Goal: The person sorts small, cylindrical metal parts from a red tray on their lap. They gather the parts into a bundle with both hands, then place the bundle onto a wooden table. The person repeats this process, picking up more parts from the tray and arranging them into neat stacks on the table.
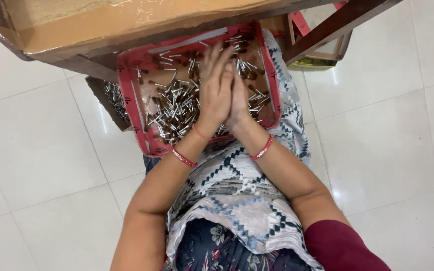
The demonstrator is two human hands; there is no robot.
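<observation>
Patterned lap cloth [237, 195], red tray [124, 75], white floor tiles [41, 150]

A tray [126, 95] rests on the person's lap, its far edge tucked under the table [126, 25]. Small metal pieces [174, 108] lie heaped inside the tray, mostly toward its left and middle, with a few along the far right corner. The left hand [216, 85] and right hand [239, 98] are pressed together palm to palm above the middle of the tray, left just beside right and touching it. More metal pieces [112, 98] lie in a second holder left of the tray, partly hidden behind it. A table leg [337, 25] slants away to the right. The floor [388, 125] spreads on both sides of the lap.
</observation>
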